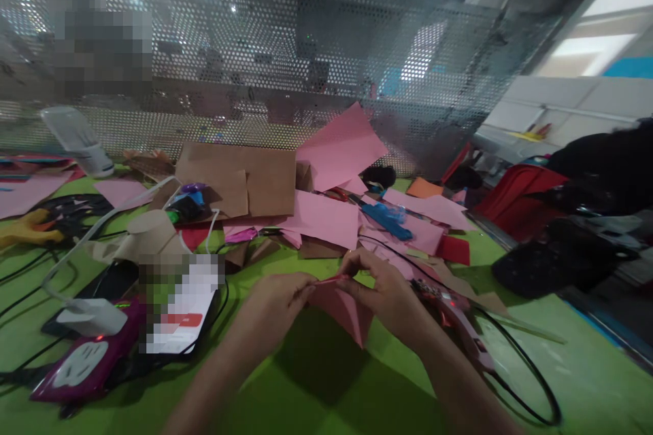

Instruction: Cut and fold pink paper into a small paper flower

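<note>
A folded piece of pink paper [343, 309] hangs between my two hands, a little above the green table. My left hand [283, 296] pinches its upper left edge between thumb and fingers. At the top right of the fold, my right hand [375, 282] grips the same edge, thumb in front and fingers behind. The paper's lower corner points down toward the table, where a dark shadow falls. To the right of my right forearm lies a pink hot glue gun [462, 329] with a black cord and a small red light.
Pink sheets [326, 217], a brown cardboard box [237, 177] and blue-handled scissors [388, 219] lie behind my hands. On the left are a purple power strip [84, 367] with a white plug, a lit phone [186, 306] and cables. A perforated metal screen [265, 68] stands behind the table [245, 408].
</note>
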A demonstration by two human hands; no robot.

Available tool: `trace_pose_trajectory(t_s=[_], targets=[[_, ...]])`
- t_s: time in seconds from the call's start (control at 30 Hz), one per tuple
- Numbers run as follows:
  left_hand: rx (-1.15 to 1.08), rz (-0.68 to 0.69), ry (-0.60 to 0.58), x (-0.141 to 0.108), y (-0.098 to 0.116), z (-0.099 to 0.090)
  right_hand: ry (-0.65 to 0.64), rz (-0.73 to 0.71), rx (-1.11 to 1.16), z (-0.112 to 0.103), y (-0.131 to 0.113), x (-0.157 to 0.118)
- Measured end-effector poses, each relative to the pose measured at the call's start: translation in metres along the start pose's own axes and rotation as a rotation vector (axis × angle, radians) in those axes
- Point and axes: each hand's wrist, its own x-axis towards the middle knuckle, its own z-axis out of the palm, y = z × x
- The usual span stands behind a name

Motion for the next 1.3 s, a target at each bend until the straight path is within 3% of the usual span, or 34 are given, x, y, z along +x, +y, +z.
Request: trace_pose_trajectory(t_s=[0.13,0.33,0.63,0.9,1.3], targets=[[-0.119,0.017,0.012,0.001,-0.001,0.000,-0.029,0.101,0.185,0.002,0.002,0.001],[-0.320,-0.056,0.093,0.002,-0.011,-0.001,0.109,0.135,0.224,-0.005,0.009,0.002],[-0.631,-0.092,0.144,0.003,-0.011,-0.003,0.146,0.183,0.352,-0.006,0.013,0.004],[-0.389,0.025,0.353,0.003,-0.007,-0.002,0.164,0.216,0.404,-0.003,0.007,0.005],[-0.281,0.025,0.346,0.002,-0.001,-0.004,0.140,0.172,0.371,-0.002,0.014,0.004]])
